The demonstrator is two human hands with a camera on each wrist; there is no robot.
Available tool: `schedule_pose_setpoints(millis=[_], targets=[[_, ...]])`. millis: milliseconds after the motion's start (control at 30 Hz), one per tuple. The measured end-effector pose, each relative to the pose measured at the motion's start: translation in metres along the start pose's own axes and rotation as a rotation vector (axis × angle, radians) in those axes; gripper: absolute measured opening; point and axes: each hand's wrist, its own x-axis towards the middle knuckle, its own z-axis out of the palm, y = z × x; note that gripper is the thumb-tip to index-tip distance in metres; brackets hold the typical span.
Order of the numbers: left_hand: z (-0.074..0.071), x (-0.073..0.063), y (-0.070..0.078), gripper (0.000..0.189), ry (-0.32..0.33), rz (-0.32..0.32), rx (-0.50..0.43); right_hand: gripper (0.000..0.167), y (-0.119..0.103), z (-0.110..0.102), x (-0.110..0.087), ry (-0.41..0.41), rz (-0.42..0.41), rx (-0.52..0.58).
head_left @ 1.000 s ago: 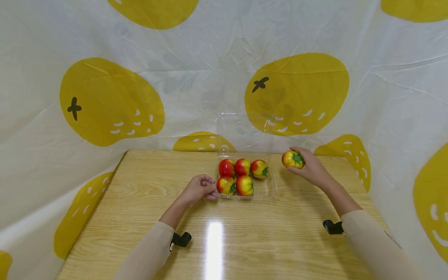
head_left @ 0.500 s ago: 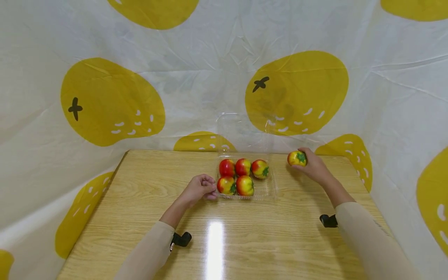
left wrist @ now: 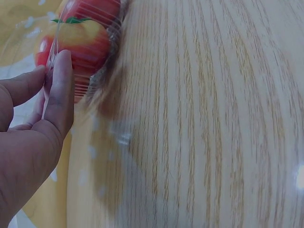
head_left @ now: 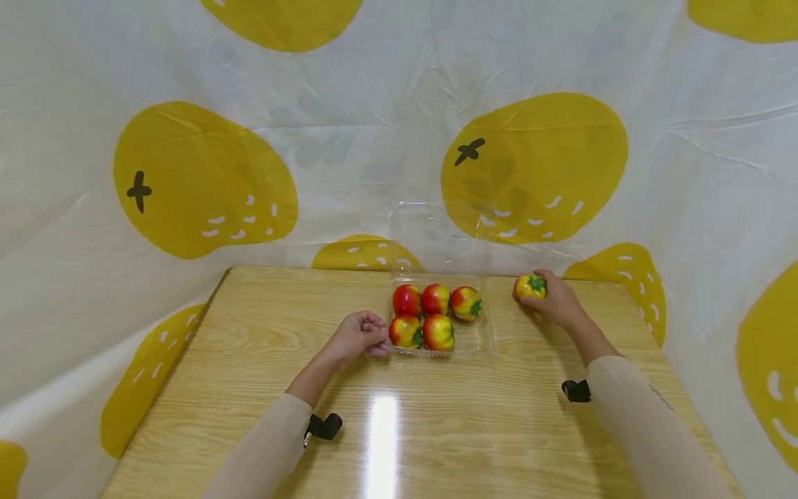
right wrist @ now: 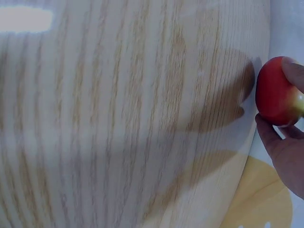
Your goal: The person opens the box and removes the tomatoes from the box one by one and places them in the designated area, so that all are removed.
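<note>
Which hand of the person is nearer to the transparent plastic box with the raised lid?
Left. The left hand pinches the box at its left edge; the right hand, off to its right, holds a round red-and-yellow fruit.

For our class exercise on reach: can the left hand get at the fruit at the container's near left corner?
Probably yes: the left hand is beside that fruit, and the lid stands open, leaving the top free. It pinches the container edge, so would likely need to let go first.

six fruits (head_left: 436, 299), one clear container (head_left: 469, 339), one table (head_left: 486, 430)
</note>
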Motion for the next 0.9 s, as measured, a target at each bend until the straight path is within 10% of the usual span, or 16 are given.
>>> schedule_pose_setpoints(millis=[900], targets=[[-0.001,0.002,0.0,0.019,0.005,0.002,-0.016,0.087,-0.008,0.014,0.003,-0.004,0.069,0.041]])
